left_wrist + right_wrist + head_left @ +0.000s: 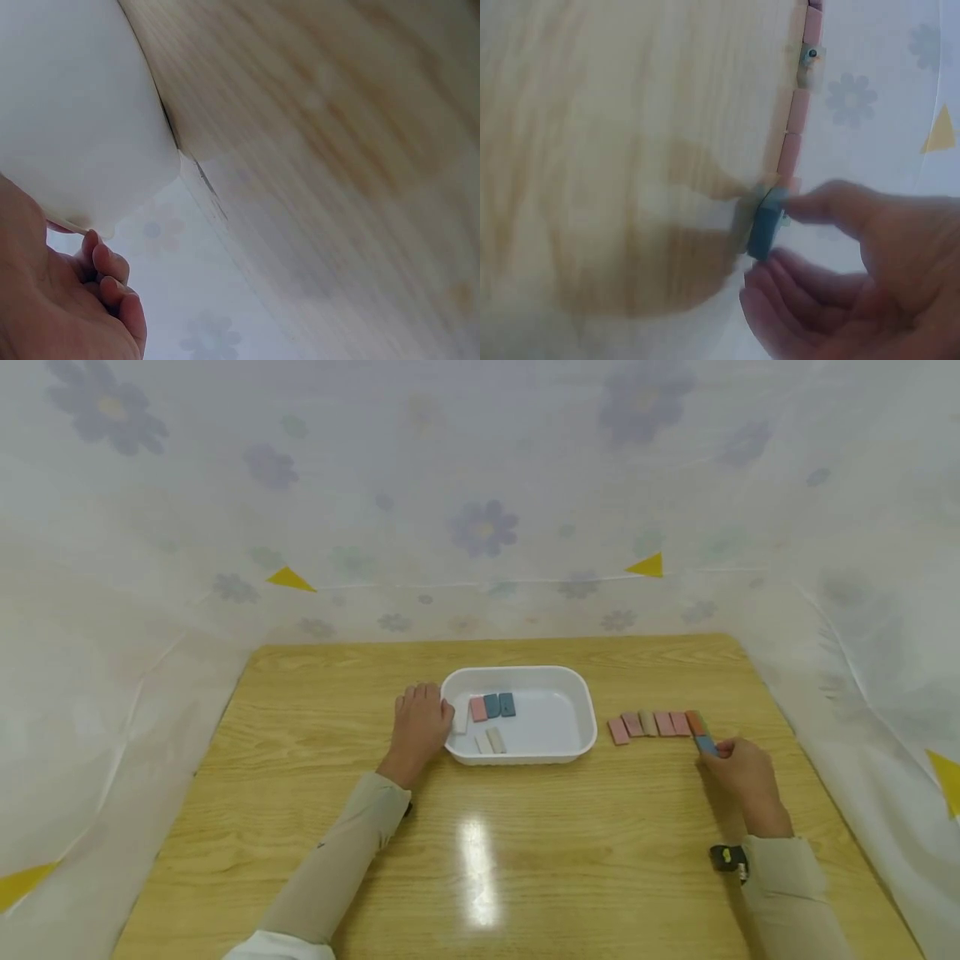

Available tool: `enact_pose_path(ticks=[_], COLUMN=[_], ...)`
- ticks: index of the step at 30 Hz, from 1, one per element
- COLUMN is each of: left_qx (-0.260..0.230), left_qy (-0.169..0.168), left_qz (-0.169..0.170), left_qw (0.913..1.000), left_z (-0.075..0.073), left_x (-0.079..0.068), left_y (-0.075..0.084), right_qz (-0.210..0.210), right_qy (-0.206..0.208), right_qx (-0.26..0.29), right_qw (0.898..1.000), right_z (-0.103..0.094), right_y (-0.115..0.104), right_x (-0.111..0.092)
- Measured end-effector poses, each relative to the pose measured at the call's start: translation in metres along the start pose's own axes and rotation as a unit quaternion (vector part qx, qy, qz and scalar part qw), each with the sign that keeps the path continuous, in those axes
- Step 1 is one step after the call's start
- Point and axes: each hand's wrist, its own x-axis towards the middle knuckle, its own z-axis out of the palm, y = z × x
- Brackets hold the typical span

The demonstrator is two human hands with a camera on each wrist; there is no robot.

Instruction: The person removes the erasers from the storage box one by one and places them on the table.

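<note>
My left hand [422, 727] grips the left rim of a white plastic tray [583, 727], its fingers curled at the edge in the left wrist view. Inside the tray lie a white tile [460, 720], a pink tile [478, 708], two dark teal tiles [507, 704] and two cream tiles [496, 740]. To the tray's right, my right hand [746, 772] pinches a blue tile [765, 229] between thumb and fingers. That tile touches the near end of an orange tile [696, 722], the last in a row of several pink tiles [664, 723] and a beige one [647, 722].
The wood-grain table [585, 852] has a floral plastic sheet [480, 602] around its back and sides. Yellow triangles [651, 566] mark the sheet. A small black device [727, 858] shows at my right wrist.
</note>
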Motion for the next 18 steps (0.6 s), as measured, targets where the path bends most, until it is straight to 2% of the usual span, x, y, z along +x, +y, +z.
enact_pose_path(ticks=[3,6,8,12,18], left_qx=[-0.002,-0.001,-0.001,-0.004,-0.007], left_qy=[0.003,0.002,0.002,0.004,0.005], left_qz=[0.0,0.0,-0.001,-0.003,-0.001], left_qw=[1.0,1.0,1.0,1.0,1.0], left_z=[0.001,0.001,0.001,0.001,0.002], left_x=[0.001,0.001,0.0,0.001,0.002], left_y=[0.0,-0.001,-0.001,-0.001,-0.001], right_qz=[-0.016,-0.047,-0.065,-0.092,-0.139], right_qy=[0.033,0.063,0.06,0.018,-0.03], right_qx=[-0.01,-0.001,0.02,0.058,0.074], right_qw=[0.999,0.997,0.996,0.994,0.987], right_z=[-0.003,-0.004,-0.005,-0.001,0.027], right_y=[-0.015,-0.039,-0.061,-0.109,-0.17], right_x=[-0.001,-0.001,0.0,0.0,0.005])
